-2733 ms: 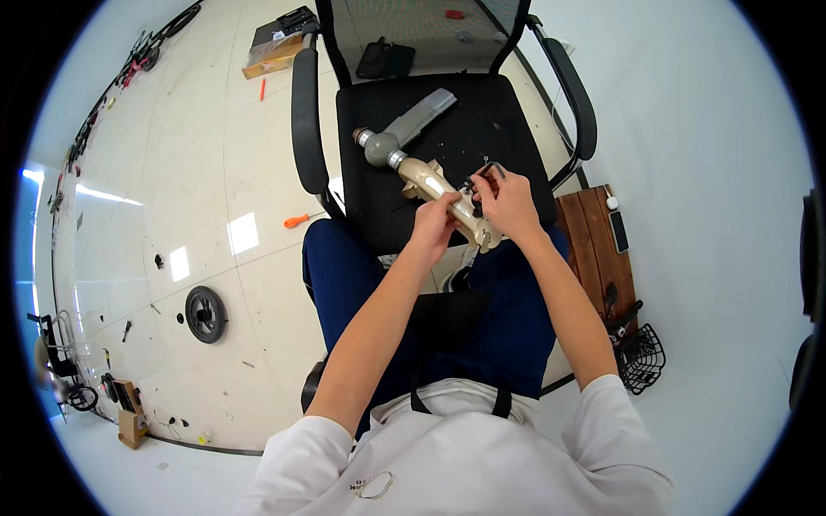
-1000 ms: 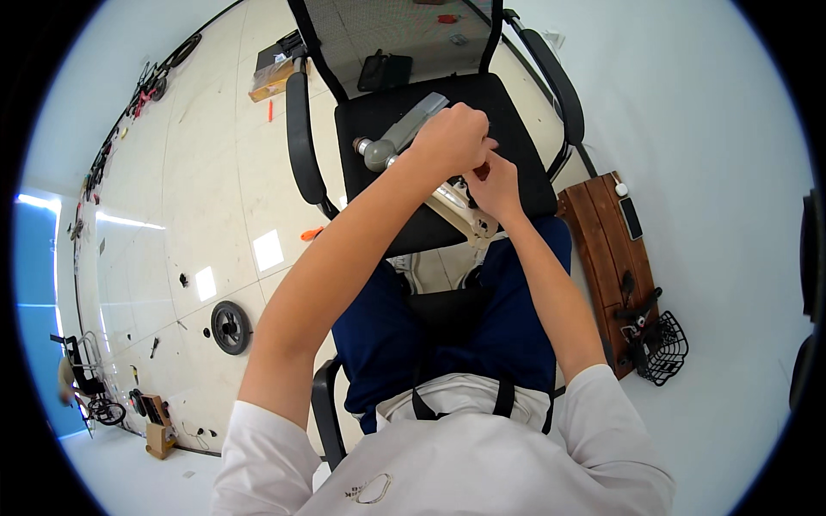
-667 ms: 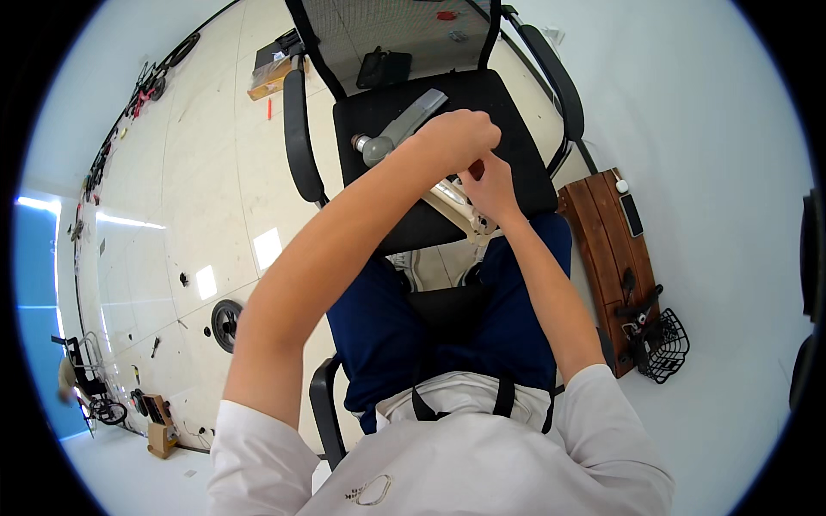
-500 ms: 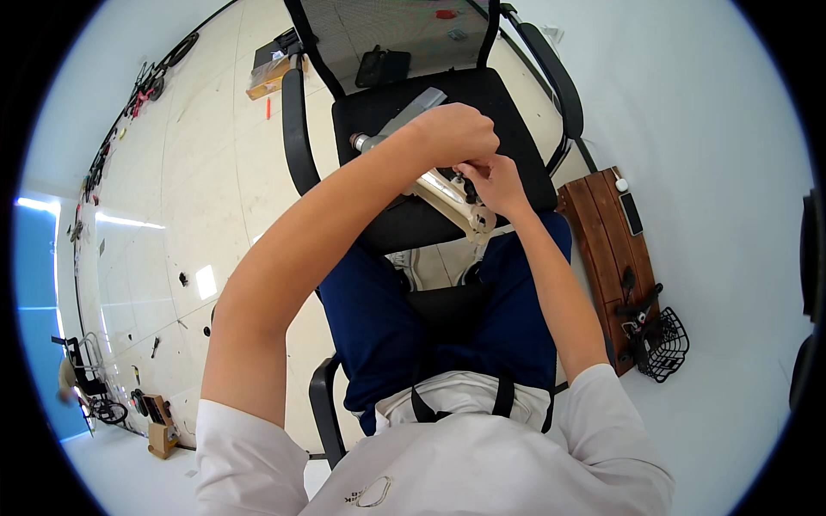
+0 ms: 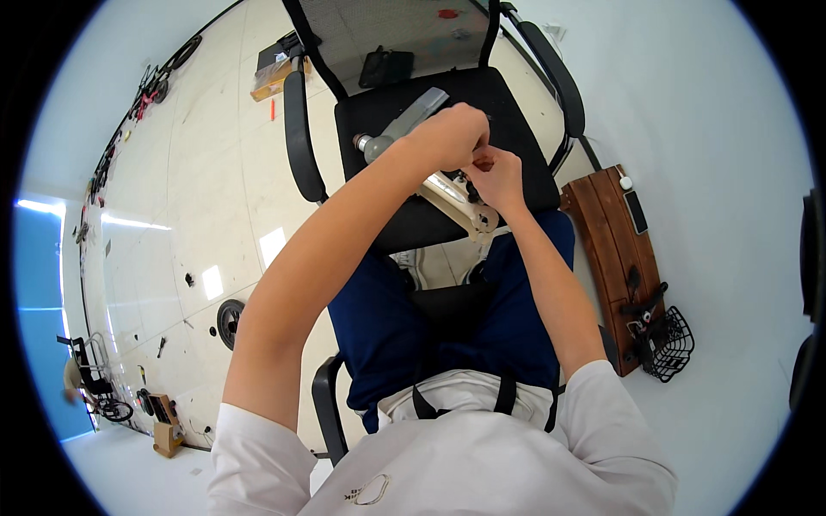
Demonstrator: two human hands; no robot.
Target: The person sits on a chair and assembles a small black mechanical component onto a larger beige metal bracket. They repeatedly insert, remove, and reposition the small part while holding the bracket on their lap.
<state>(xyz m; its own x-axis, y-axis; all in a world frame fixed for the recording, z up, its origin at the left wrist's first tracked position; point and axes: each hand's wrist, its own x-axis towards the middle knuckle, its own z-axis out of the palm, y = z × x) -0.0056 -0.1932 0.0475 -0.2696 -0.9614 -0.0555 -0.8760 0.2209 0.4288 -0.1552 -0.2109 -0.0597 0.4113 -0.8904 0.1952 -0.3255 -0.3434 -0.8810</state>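
My left hand (image 5: 458,135) is curled above the black seat of the chair in front of me, its back toward me. What its fingers hold, if anything, is hidden. Just beside it, my right hand (image 5: 501,182) is closed, thumb and fingers pinched together near the left one. A long cream-coloured part (image 5: 454,206) with a rounded, holed end lies under both hands, sloping toward my knees; dark fittings sit on it by the right fingers. Partly covered by my left wrist, a grey power tool (image 5: 422,110) rests on the seat.
A dark pouch (image 5: 385,67) lies at the seat's back, between two armrests. To the right stands a brown wooden box (image 5: 607,232) with a phone (image 5: 635,211) and a black wire basket (image 5: 669,344) by it. A black wheel (image 5: 231,323) and loose parts lie on the left floor.
My hands have shifted slightly over the cream part, and the left wrist has turned a little. The power tool shows more. My left arm has moved right, uncovering the floor wheel.
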